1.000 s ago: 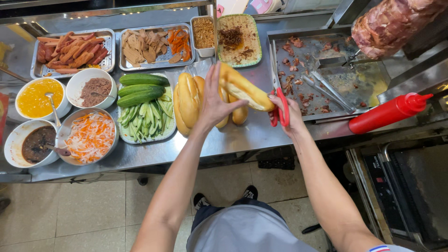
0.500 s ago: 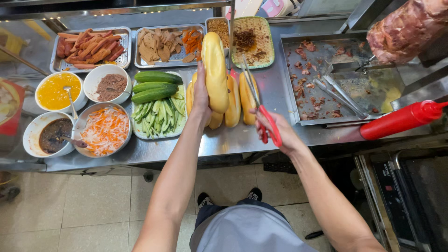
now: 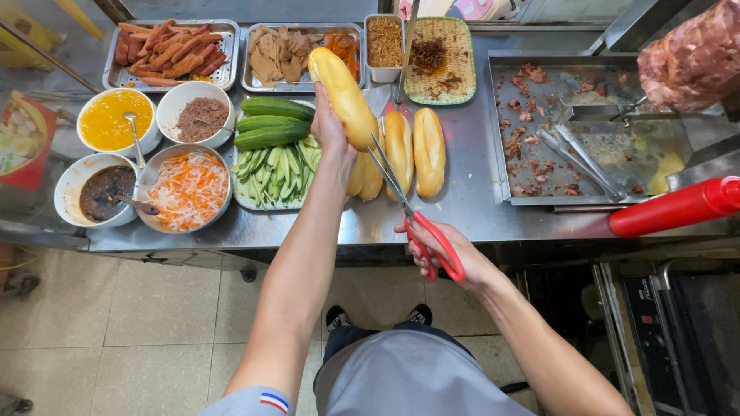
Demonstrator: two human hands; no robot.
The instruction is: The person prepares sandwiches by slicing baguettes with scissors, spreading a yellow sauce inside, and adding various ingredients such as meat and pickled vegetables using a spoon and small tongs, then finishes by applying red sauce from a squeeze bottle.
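My left hand (image 3: pixel 330 127) reaches far forward, fingers curled in a grip, arm straight. My right hand (image 3: pixel 443 250) stays near, fingers closed, wrist bent left.

— Right of the metal tray (image 3: pixel 501 123): slab of meat (image 3: pixel 690 58), cut off by the top and right edges.
— And the red squeeze bottle (image 3: pixel 674 208) below it?
— Nozzle end lost past the right edge.
— Left of the tray?
— Yellow object (image 3: pixel 35 35) behind glass, blurred, too vague to name.
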